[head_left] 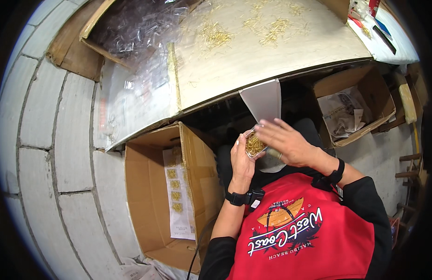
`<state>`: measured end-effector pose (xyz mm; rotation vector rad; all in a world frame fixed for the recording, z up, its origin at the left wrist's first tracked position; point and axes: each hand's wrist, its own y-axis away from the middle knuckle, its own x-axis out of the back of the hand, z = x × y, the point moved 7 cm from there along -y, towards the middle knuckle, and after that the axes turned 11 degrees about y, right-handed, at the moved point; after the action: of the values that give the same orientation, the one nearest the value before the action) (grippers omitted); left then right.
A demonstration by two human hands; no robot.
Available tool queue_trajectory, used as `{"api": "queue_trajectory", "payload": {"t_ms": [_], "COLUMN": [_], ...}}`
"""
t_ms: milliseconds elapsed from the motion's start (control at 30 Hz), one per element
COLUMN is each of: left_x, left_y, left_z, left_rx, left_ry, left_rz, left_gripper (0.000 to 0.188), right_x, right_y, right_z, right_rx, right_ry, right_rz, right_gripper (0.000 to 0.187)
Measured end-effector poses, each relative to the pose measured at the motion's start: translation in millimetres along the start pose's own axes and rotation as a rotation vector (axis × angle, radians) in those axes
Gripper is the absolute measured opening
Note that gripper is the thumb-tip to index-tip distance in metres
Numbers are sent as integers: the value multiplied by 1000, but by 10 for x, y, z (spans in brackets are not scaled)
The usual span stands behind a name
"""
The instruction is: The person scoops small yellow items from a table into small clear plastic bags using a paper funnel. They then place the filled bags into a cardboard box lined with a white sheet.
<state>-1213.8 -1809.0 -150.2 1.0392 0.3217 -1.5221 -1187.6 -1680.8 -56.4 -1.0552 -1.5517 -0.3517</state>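
Observation:
Held in my left hand (242, 161) is a small clear plastic box (248, 151), its fingers wrapped round the side. Gold-coloured wire pieces (255, 143), curled together, fill it; their exact kind is too small to tell. My right hand (293, 147) is over the box's right side with its fingers stretched out and slightly blurred by motion. I see nothing gripped in it. Both hands are above my lap, just below a pale tapered panel (265, 100) that juts from the table edge.
Loose gold wire pieces (216, 35) lie in piles on the table (211, 84). Clear plastic boxes (136, 37) fill a carton at upper left. An open cardboard box (146, 200) at left contains a paper sheet with several gold clusters. Another carton (365, 121) at right holds crumpled paper.

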Motion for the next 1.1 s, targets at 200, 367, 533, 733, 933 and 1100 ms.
{"api": "queue_trajectory", "payload": {"t_ms": [200, 367, 533, 733, 933, 1100], "left_x": [59, 23, 104, -19, -129, -128], "left_y": [-28, 3, -22, 18, 64, 51], "left_z": [-29, -6, -33, 7, -8, 12], "left_rx": [-43, -19, -46, 24, 114, 74], "left_ry": [-26, -5, -68, -123, -44, 91], "left_rz": [16, -19, -16, -75, -168, -226], "left_gripper": [30, 29, 29, 39, 46, 41], "right_x": [-153, -229, -201, 239, 103, 6], "right_y": [8, 35, 54, -84, -74, -139], "right_z": [-87, -116, -167, 126, 313, -72], "right_rx": [69, 109, 169, -79, -264, 54], "right_ry": [37, 62, 43, -189, -333, -25], "right_rz": [-89, -127, -100, 283, 190, 136], "right_gripper": [61, 55, 46, 32, 37, 44]}}
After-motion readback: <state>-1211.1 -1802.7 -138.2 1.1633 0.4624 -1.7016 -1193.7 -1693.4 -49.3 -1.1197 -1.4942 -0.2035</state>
